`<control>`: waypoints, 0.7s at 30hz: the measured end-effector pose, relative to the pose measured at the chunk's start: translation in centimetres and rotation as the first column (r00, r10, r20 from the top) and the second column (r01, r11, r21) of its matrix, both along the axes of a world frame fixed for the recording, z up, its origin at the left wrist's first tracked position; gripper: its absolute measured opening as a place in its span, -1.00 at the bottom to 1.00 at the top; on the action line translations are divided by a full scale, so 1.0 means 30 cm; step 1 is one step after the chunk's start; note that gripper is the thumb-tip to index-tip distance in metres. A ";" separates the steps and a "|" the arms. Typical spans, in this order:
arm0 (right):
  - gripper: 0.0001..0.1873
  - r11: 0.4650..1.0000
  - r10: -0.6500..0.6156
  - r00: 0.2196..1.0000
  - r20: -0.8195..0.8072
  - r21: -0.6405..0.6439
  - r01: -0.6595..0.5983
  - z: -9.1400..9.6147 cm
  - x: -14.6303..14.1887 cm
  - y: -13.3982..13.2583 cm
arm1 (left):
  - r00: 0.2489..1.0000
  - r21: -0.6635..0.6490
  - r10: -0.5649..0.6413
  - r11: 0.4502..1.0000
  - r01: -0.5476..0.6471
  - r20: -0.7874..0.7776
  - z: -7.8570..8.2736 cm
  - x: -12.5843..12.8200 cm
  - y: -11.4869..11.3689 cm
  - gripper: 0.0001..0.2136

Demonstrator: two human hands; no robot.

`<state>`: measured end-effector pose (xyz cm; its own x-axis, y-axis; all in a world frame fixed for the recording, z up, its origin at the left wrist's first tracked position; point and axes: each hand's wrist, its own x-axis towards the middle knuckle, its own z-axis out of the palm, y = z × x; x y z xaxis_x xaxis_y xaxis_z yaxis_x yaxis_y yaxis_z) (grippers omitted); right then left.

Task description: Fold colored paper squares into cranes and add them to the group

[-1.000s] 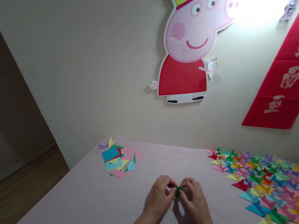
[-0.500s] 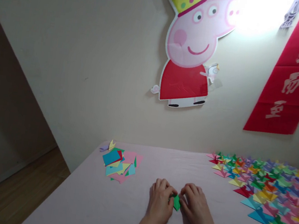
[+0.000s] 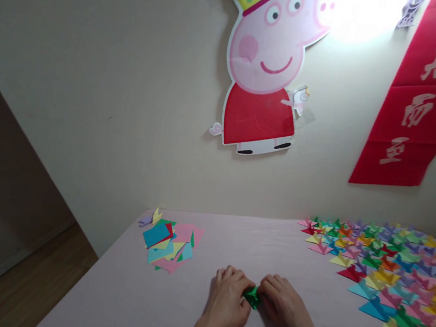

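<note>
At the lower centre of the frame, my left hand (image 3: 226, 302) and my right hand (image 3: 285, 308) lie knuckles-up on the pale pink counter (image 3: 187, 312), forearms running in from the bottom edge. Between them sits a small green folded paper (image 3: 252, 296), resting on the counter surface. Both hands have their fingers curled in close around it, fingertips pinching it from either side; neither hand is spread open. Half a second ago the paper showed as a flatter green wedge pointing down to the right; now it looks more bunched, and my fingertips have closed in over more of it. A second ago the hands were raised a little with the paper held between fingertips; now they sit low on the counter.

Further back, left of centre, lies a loose pile of coloured paper squares (image 3: 171, 239), blue, pink, yellow and green overlapping, with a small folded yellow and lilac piece (image 3: 153, 216) at its far left corner. Along the right side of the frame, rows of folded paper cranes (image 3: 390, 271) in many colours cover the counter, well apart from my hands.

On the wall beyond, upper centre, hangs a cartoon pig cutout (image 3: 265, 67) with a red dress and yellow crown. At upper right hangs a red banner (image 3: 424, 101) with pale characters.
</note>
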<state>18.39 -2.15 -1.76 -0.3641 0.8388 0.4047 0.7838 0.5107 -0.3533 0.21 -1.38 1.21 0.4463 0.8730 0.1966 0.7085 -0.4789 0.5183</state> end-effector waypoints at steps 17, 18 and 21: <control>-0.82 0.975 -0.127 0.969 -0.214 -0.208 0.082 0.011 0.038 -0.002 | 0.996 0.209 0.037 0.978 -0.021 -0.076 -0.048 0.053 0.034 -0.90; -0.83 0.971 -0.130 0.966 -0.225 -0.224 0.079 0.005 0.041 0.003 | 0.996 0.214 0.042 0.977 -0.024 -0.082 -0.051 0.057 0.036 -0.90; -0.84 0.961 -0.149 0.955 -0.255 -0.265 0.080 -0.002 0.045 0.015 | 0.995 0.231 0.056 0.972 -0.036 -0.082 -0.061 0.063 0.040 -0.89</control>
<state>19.73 -1.70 -1.81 -0.1659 0.9546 0.2473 0.6892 0.2916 -0.6633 2.11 -0.19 -0.61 0.4312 0.8293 0.3555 0.7704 -0.5435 0.3334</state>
